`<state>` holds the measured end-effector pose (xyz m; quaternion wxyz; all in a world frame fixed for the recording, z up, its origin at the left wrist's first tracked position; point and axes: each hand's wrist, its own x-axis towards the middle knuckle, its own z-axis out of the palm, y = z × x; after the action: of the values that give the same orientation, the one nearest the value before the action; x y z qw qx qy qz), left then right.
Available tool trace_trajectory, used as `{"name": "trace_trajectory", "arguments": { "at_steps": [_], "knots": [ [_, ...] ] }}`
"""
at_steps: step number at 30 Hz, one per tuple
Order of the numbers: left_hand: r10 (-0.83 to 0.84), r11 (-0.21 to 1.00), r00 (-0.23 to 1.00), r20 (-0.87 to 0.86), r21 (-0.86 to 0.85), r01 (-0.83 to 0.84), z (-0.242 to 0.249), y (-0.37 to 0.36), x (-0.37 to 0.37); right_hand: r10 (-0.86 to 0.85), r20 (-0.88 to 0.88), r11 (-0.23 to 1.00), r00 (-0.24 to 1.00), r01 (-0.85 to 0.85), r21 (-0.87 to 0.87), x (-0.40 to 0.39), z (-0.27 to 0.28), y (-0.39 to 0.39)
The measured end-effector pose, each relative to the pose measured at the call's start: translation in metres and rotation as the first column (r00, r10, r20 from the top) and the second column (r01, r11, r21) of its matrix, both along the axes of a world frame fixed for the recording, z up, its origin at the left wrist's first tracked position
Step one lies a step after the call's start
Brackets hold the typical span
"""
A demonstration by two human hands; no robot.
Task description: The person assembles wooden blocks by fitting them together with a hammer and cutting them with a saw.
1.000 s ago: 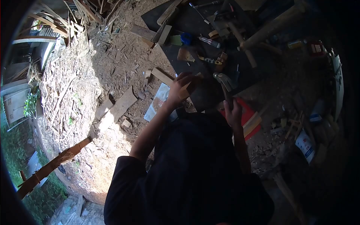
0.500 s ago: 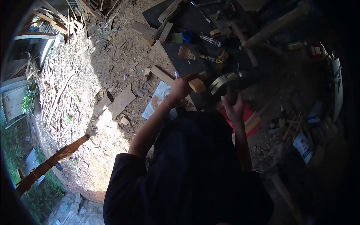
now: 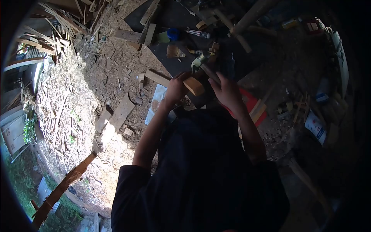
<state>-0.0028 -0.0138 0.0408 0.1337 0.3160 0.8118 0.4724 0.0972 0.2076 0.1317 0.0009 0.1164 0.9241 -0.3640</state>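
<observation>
My left hand (image 3: 176, 88) is closed around a wooden block (image 3: 194, 86), whose pale cut end faces me. To its right, my right hand (image 3: 228, 94) grips the handle of a claw hammer (image 3: 200, 61). The hammer's metal head is up and to the left of that hand, beyond the block and apart from it. Most of the left fingers are hidden behind the block. A paintbrush (image 3: 176, 51) and a yellow-handled tool (image 3: 201, 52) lie on the dark mat (image 3: 158, 54) beyond the hands.
A blue tape measure (image 3: 173, 34) and a screwdriver (image 3: 199, 34) lie farther out. Wooden poles (image 3: 251, 19) cross the upper right. A red object (image 3: 253, 106) with a wood strip is beside my right forearm. Wood scraps (image 3: 123, 110) and shavings cover the ground on the left.
My right hand has swung the hammer left, and its head now points away from me. My left hand still holds the block. The whole view has shifted slightly.
</observation>
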Motion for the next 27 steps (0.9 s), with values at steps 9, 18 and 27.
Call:
{"name": "trace_trajectory", "arguments": {
  "at_steps": [9,18,27],
  "knots": [
    [-0.135,0.990,0.988,-0.078,0.027,0.137,-0.022,-0.005,-0.014,0.122,0.179,0.967,0.976,-0.158,0.199,-0.021,0.032,0.004],
    [-0.070,0.992,0.988,-0.140,0.094,0.084,-0.025,-0.012,-0.008,0.103,0.217,0.961,0.971,-0.153,0.229,-0.024,0.035,0.021],
    [0.083,0.975,0.963,0.255,0.180,-0.132,0.042,-0.030,0.015,-0.113,0.025,0.993,0.993,0.112,0.020,-0.001,-0.087,0.031]
  ]
}}
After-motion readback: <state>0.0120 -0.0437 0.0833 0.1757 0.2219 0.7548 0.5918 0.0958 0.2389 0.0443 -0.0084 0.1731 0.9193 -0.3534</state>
